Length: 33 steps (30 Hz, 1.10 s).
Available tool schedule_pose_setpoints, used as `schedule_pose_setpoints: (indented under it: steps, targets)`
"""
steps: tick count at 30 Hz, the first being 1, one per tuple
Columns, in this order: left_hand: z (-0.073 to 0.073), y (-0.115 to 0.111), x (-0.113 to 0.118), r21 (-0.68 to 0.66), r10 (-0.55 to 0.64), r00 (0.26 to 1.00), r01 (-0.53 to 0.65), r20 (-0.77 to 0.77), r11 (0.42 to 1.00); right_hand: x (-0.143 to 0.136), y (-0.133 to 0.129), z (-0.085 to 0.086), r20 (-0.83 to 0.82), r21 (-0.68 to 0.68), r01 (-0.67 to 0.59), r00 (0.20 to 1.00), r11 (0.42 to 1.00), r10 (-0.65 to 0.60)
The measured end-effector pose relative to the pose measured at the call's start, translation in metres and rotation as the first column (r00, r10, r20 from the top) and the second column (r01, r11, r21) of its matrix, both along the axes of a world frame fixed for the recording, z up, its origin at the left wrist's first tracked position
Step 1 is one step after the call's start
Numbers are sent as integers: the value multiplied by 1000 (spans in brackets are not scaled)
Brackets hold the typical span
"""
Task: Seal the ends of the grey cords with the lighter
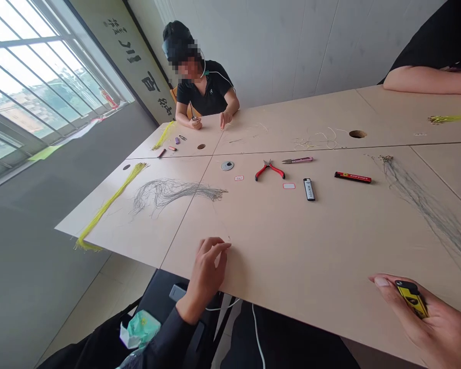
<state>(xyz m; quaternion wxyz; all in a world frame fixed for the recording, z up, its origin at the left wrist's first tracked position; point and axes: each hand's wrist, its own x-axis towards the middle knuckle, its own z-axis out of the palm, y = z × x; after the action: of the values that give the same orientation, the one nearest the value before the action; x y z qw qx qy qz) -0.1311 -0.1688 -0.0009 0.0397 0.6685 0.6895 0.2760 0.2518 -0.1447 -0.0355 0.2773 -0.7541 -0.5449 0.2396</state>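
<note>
"what did the right hand (445,325) have?"

"a yellow lighter (412,299), black-topped with dark markings, gripped in its palm above the table (292,256); the hand hid part of it."

"and the left hand (208,269)?"

"fingertips drawn together at a tiny hooked piece (229,238), dark and thin, over the table's near edge. i couldn't tell if they gripped it."

"any writing?"

"a silver lighter (309,189) and a red-and-black stick (352,177) had lettering too small to trust. the wall panel (132,56) carried big dark characters."

"nearby?"

"grey strands (172,195), then red-handled pliers (269,170) beside pink snips (297,160)."
</note>
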Motion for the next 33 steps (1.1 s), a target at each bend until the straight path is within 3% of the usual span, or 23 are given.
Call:
schedule_pose_setpoints:
  steps: [3, 5, 13, 20, 24, 28, 31, 33]
  targets:
    - [6, -5, 7, 20, 20, 994, -22, 103, 1000, -1, 1, 6, -88, -96, -13, 996, 995, 5]
    - [10, 2, 2, 2, 28, 996, -28, 90, 1000, -3, 0, 10, -103, -97, -27, 995, 995, 17]
    - [15, 50, -22, -122, -176, 980, 164, -96, 979, -10, 0, 19, -106, -76, -44, 994, 996, 36]
    - [22, 73, -15, -262, -365, 910, 310, -195, 914, -16, 3, 23, -152, -31, -121, 982, 992, 115]
    - [12, 88, 14, -112, -326, 940, 315, -98, 942, -28, 22, 30, -200, 33, -240, 950, 970, 241]
    - [0, 116, 65, 121, -335, 938, 324, 87, 938, -63, 67, 41, -156, 65, -364, 916, 929, 369]
    - [-6, 140, 100, 196, -304, 894, 250, 331, 948, -93, 109, 43, -14, 180, -444, 891, 878, 454]
    - [-10, 154, 115, 176, -252, 820, 187, 514, 967, -108, 130, 40, 11, 271, -470, 874, 840, 486]
